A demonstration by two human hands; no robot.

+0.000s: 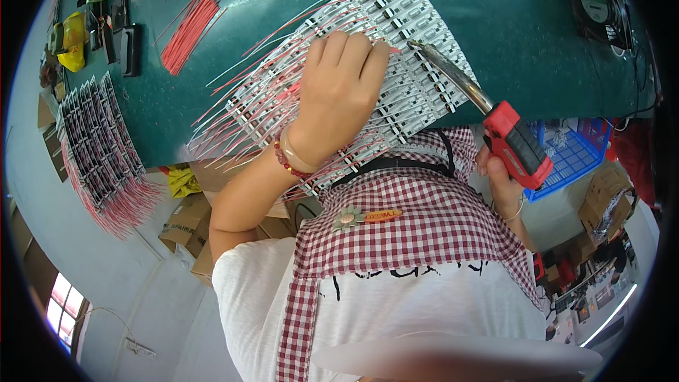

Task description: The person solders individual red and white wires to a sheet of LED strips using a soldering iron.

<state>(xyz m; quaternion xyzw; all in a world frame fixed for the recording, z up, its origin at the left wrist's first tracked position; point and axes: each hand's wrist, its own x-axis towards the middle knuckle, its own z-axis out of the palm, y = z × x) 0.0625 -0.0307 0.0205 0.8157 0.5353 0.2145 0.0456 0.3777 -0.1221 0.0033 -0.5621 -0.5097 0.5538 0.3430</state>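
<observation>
My right hand (501,180) is closed round the red and black handle of a soldering iron (520,145). The iron's metal shaft points up and left, its tip above a slanted board of small silvery parts (424,21) set in rows. Over the middle of that board my left hand (343,88) is curled, knuckles up. A red wire end (394,50) sticks out beside its fingers, near the iron's tip; the fingertips are hidden. Many thin red and white wires (237,117) fan out from the board's left side, under my left wrist.
A bundle of red wires (189,35) lies on the green table (509,42). Black-handled tools (131,49) are farther left. Another wired batch (99,120) hangs at the table's left edge. A black fan (596,3) stands far right, and a blue crate (573,163) sits below.
</observation>
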